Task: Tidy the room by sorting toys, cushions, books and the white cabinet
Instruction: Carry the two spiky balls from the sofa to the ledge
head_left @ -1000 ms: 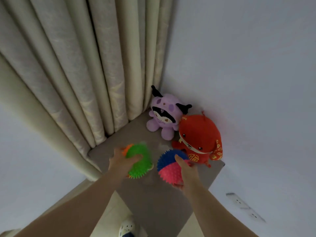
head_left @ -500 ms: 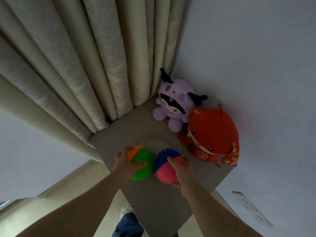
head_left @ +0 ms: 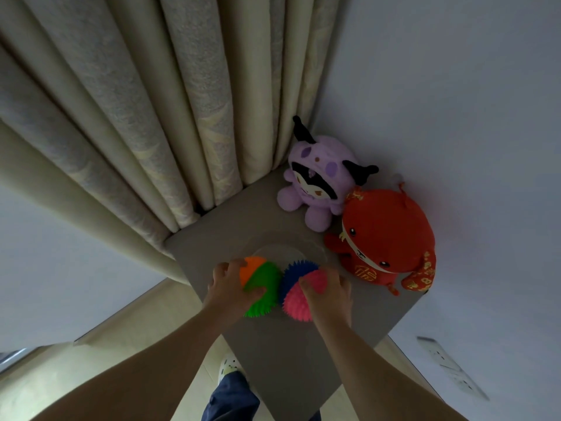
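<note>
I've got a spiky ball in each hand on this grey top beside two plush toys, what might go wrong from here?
The green and orange ball in the left hand sits near the left edge of the grey top; released, it may roll off. The pink and blue ball in the right hand is close to the red plush by the right edge; a nudge could topple it off.
</note>
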Tool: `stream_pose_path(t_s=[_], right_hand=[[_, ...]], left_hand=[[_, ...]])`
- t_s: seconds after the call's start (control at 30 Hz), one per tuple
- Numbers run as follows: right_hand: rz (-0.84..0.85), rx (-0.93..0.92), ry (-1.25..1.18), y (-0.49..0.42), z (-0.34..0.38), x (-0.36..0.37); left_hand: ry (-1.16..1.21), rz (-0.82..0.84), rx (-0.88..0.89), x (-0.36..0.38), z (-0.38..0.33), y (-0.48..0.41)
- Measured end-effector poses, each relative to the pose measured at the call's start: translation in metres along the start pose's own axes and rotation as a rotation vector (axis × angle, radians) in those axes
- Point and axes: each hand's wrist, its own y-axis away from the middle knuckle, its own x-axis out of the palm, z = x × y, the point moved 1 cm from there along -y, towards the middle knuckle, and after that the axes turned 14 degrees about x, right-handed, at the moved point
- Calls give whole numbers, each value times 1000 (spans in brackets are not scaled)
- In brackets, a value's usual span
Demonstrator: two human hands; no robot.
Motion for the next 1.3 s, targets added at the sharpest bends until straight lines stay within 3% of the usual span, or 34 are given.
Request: stream_pose_path(t_s=[0.27,0.5,0.63,0.9,1.13,1.3], right_hand=[[97,-16,86,3,0,2],[50,-11,93,10,1,-1],[-37,20,237,19,2,-2],[-142,-66,253,45,13,0],[-176,-184,154,72,35,23],[-59,-281,131,91,54,34]], left_hand=[[19,17,25,-1,2,8],[57,33,52,-6,0,13],[189,-6,2,-13,-4,13],[280,-2,40,-32,-8,23],[287,-128,56,-61,-9,36],[342,-314,39,-81,-8,64]])
